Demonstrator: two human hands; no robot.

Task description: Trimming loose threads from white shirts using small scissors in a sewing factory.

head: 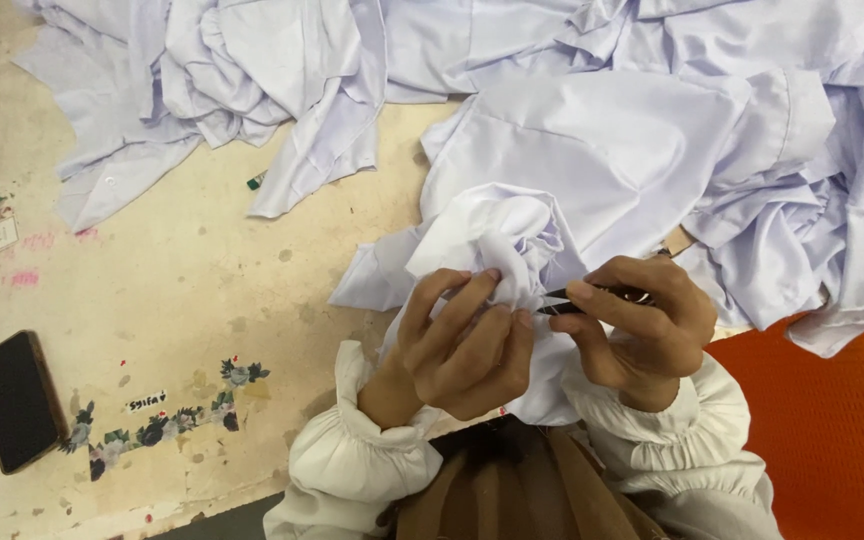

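Pinching a bunched fold of the white garment in my left hand, I have the fingers closed tight on the cloth just above my lap, at the near edge of the tabletop. My right hand is clamped on a small pair of thread snips, whose dark tips point left and meet the fabric beside my left fingertips. To do this well, I judge the cloth should stay taut and the tips should catch only loose thread, clear of the weave and my own fingers. A heap of pale shirts crowds the far side and spills onto the orange surface at right. A dark phone lies well apart at left.
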